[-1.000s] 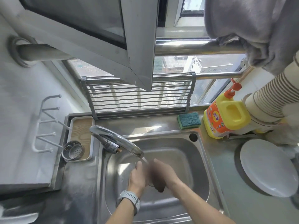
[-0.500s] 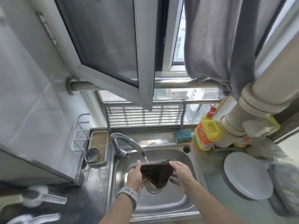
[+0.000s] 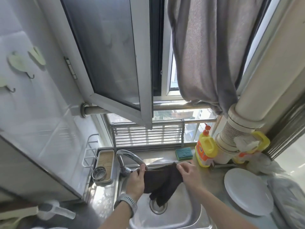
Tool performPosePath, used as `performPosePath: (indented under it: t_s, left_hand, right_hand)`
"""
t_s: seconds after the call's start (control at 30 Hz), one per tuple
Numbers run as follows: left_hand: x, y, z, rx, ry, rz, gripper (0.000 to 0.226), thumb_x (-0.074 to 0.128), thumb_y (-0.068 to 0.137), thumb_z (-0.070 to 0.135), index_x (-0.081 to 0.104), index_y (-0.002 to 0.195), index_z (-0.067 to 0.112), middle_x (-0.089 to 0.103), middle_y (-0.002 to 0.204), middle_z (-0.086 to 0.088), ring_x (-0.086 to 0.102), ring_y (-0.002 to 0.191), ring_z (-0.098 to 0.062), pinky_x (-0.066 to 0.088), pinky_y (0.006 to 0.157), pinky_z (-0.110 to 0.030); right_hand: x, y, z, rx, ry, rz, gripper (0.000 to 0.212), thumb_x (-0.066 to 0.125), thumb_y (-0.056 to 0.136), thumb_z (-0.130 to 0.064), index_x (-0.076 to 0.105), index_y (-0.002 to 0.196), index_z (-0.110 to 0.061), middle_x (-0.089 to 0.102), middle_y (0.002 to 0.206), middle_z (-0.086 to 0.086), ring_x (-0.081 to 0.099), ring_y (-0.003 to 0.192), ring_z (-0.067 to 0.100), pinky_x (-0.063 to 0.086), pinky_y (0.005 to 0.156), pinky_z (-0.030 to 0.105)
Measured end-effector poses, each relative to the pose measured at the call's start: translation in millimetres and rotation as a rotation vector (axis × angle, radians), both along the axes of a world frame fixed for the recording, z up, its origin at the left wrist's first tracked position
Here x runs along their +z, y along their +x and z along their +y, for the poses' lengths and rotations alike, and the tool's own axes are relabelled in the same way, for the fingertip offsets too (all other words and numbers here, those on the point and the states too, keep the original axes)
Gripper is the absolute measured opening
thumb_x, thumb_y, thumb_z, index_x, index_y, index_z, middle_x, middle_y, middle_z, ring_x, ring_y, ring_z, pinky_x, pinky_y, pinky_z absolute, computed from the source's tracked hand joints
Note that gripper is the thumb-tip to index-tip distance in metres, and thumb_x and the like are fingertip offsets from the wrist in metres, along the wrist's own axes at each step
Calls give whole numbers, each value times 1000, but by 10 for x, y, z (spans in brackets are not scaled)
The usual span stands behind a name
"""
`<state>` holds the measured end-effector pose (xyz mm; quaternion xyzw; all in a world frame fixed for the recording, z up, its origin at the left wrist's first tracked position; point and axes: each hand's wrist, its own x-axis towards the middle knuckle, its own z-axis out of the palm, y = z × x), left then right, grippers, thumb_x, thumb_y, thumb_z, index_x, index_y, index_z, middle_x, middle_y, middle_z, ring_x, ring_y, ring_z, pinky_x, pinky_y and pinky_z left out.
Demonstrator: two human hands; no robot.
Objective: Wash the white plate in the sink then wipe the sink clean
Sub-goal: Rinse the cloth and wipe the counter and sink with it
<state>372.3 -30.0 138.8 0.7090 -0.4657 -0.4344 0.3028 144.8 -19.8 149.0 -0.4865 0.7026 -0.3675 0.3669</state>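
A dark brown cloth [image 3: 160,182] hangs spread above the steel sink [image 3: 186,217], its lower corner dangling over the drain [image 3: 158,208]. My left hand [image 3: 136,180], with a watch on the wrist, grips the cloth's left top corner just under the tap spout. My right hand [image 3: 189,172] pinches the right top corner. The white plate [image 3: 247,193] lies flat on the counter to the right of the sink, apart from both hands.
The curved tap [image 3: 130,157] stands at the sink's back left. A green sponge [image 3: 184,153] and a yellow detergent bottle [image 3: 205,150] sit behind the sink. A tray with a metal strainer [image 3: 99,173] is at left. An open window sash and a grey curtain hang overhead.
The hands were together low in the sink under the tap; they have lifted and pulled apart, stretching the dark cloth out between them. The view has tilted upward.
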Motion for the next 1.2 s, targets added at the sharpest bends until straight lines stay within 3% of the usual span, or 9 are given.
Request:
performPosePath:
  t_s: [0.3, 0.4, 0.47, 0.6, 0.77, 0.87, 0.97, 1.07, 1.2]
  left_hand:
    - [179, 141, -34, -140, -99, -123, 57, 40, 99, 62, 77, 94, 18, 75, 86, -1, 70, 82, -16, 51, 81, -33]
    - [120, 236, -71, -220, -101, -129, 62, 46, 95, 65, 76, 82, 13, 74, 76, -4, 70, 76, -18, 52, 73, -26]
    - [71, 283, -78, -260, -53, -32, 66, 49, 89, 67, 72, 67, 8, 74, 70, -6, 71, 71, -19, 58, 72, -26]
    - [-49, 292, -26, -357, 8, -90, 59, 56, 84, 66, 66, 51, 19, 64, 54, 0, 60, 51, -7, 54, 66, -28]
    - [-254, -128, 206, -547, 123, -87, 38, 78, 81, 55, 73, 94, 19, 75, 85, 2, 68, 74, -2, 61, 76, -25]
    - [-371, -517, 320, -542, 252, -10, 81, 88, 68, 56, 52, 133, 25, 64, 124, 7, 63, 109, -7, 53, 91, -14]
    - [-586, -899, 379, -465, 264, 105, 138, 93, 42, 68, 18, 153, 36, 40, 145, 17, 45, 138, -14, 41, 116, -36]
    - [-881, -1067, 346, -392, 94, 13, 119, 89, 44, 61, 29, 144, 40, 50, 131, 17, 49, 125, -8, 44, 110, -34]
    - [-1306, -879, 215, -193, 96, 7, 33, 65, 74, 27, 54, 104, 34, 71, 88, 7, 68, 87, -17, 57, 85, -44]
  right_hand:
    - [106, -298, -70, 240, 4, 174, 19, 53, 101, -42, 60, 89, -28, 65, 89, -4, 62, 87, 21, 47, 72, 25]
    - [191, -473, -99, 473, 115, 357, 52, 73, 73, -69, 61, 103, -28, 61, 101, -7, 59, 94, 11, 48, 74, 20]
    - [159, -572, -132, 632, 170, 576, 58, 83, 65, -59, 58, 107, -29, 55, 105, -9, 54, 98, 10, 51, 84, 23]
    - [43, -633, -150, 680, 129, 720, 15, 72, 84, -25, 74, 98, -19, 53, 92, -6, 54, 94, 16, 39, 77, 20]
    - [-24, -680, -121, 695, 215, 562, 5, 67, 86, -27, 68, 90, -25, 62, 93, -3, 59, 89, 18, 51, 82, 29]
    - [34, -680, -150, 631, 256, 401, 2, 65, 91, -29, 63, 90, -28, 66, 89, -4, 64, 88, 17, 56, 81, 32]
    - [51, -580, -204, 501, 277, 155, 4, 63, 94, -22, 64, 91, -20, 64, 88, 0, 62, 87, 19, 50, 79, 33]
    - [-13, -373, -225, 360, 264, -110, 5, 64, 88, -15, 67, 90, -18, 67, 88, 3, 60, 88, 17, 47, 81, 32]
    - [-258, -57, -362, 128, 285, -400, 27, 69, 81, -7, 68, 105, -18, 72, 106, 11, 66, 105, 25, 52, 95, 41]
